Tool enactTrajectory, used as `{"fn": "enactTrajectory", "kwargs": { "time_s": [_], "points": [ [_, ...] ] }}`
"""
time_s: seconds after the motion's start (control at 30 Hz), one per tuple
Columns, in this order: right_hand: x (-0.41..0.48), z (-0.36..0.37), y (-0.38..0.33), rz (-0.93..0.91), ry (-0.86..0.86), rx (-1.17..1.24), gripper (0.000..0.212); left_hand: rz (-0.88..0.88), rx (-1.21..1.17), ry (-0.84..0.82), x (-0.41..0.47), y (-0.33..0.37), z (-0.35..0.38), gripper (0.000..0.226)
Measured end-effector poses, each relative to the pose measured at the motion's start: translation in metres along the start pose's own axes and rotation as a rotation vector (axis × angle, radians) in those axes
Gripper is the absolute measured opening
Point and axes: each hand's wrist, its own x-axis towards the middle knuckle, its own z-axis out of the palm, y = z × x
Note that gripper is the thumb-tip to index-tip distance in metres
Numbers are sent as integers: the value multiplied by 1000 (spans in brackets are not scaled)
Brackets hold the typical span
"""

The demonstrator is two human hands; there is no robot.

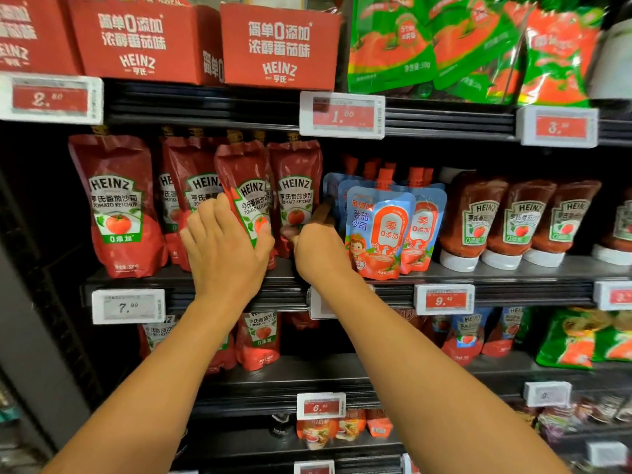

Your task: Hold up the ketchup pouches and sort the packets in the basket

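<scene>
The left hand (224,248) gripped a glossy red plastic ketchup pouch (247,196), upright, cap up, leaning left; the right hand (319,249) reached among shelf (513,268) pouches, grip unclear.

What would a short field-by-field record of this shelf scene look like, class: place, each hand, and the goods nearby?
place: shop shelf of ketchup with price tags
left hand: grips a tilted red Heinz pouch, thumb across its label
right hand: reaches in between the red pouches and the blue pouches; fingers hidden
left of the held pouch: upright red Heinz pouches
far right: upside-down Heinz bottles on white caps
shelf above: red Heinz cartons, green packets
nearest tag: 7.99
</scene>
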Motion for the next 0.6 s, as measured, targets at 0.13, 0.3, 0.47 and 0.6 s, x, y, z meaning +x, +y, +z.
{"fn": "enactTrajectory", "kwargs": {
  "time_s": [0.13, 0.3, 0.47, 0.6],
  "points": [
    [-8, 2, -8, 22, -60, -52, 45, -11, -55, -12, -10, -4, -3, 65],
    [-10, 4, -12, 85, 9, -57, 65, -23, -151, -11, -17, -10, -4, 65],
    [-14, 5, -17, 80, 31, -14, 48, -28, -202, -33, -19, -14, -3, 65],
    [-16, 6, -17, 83, 9, 14, 34, -34, -228, -36, -21, -14, -3, 64]
  ]
}}
